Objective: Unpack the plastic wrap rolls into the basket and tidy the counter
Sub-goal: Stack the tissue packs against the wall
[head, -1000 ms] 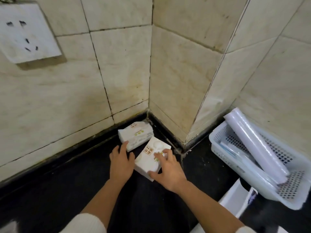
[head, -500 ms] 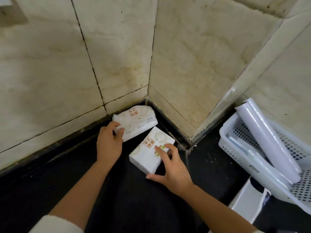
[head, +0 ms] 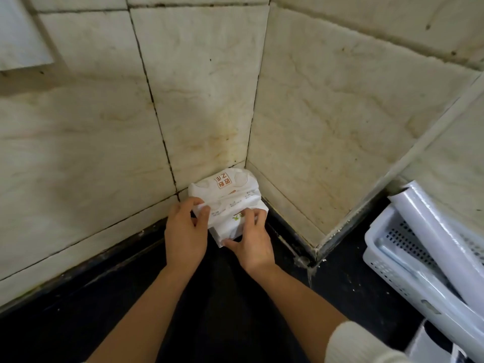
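Hands stack tissue packs in the tiled corner

Sleeves of pale knit show at the bottom edge, and both bare forearms reach forward over the black worktop. The left hand is curled, its fingers hooked on the left end of the upper tissue pack. The right hand is half closed, thumb at the near bottom corner and fingers on top of the lower tissue pack. The upper pack lies partly on the lower one and both sit pressed into the corner of the cream tiled wall. At the right edge, well apart from the hands, a white perforated basket stands on the worktop with plastic wrap rolls lying slanted in it. A white socket plate hangs on the wall, top left.
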Demonstrator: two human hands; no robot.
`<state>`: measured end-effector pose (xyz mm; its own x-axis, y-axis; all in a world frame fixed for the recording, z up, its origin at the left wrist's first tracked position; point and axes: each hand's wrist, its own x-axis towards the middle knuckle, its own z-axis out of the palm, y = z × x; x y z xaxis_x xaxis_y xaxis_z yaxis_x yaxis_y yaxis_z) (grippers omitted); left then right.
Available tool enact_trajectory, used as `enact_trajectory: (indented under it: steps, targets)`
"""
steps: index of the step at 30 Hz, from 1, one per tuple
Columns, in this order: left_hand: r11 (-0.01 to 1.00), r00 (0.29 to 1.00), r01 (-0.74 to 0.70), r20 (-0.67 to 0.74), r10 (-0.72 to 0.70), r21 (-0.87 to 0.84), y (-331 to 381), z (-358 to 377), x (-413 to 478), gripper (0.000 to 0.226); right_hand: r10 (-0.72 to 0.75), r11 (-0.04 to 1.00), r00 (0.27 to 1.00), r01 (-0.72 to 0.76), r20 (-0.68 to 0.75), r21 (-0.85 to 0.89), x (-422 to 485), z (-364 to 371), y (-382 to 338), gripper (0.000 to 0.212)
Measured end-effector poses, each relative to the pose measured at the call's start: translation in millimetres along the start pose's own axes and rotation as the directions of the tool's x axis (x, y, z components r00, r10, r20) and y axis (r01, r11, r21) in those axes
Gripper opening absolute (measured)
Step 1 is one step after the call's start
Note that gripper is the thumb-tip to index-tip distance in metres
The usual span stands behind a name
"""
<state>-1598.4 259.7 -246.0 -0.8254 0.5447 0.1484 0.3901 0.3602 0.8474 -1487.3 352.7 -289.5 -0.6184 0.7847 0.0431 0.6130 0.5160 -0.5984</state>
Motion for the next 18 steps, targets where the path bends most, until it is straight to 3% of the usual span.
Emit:
enact_trajectory:
  steps: [7,14,18]
  targets:
    - [1.0,0.998,-0.011,0.058,0.01,0.02,-0.1,17.7,-4.1,0.007,0.018,0.998,1.0,-0.017,-0.022,0.062,-0.1,-7.0,10.4,0.051]
    - [0.998,0.996,-0.042,0.084,0.038,0.047,14.9,11.1,-24.1,0.048,-0.011,0.985,1.0,0.014,-0.016,0.174,-12.7,-45.2,21.1,0.037]
    - [0.991,0.993,-0.105,0.067,0.1,0.083,45.8,12.2,-52.1,0.051,-0.024,0.973,0.997,0.04,-0.074,0.227,-42.1,-79.5,30.7,0.033]
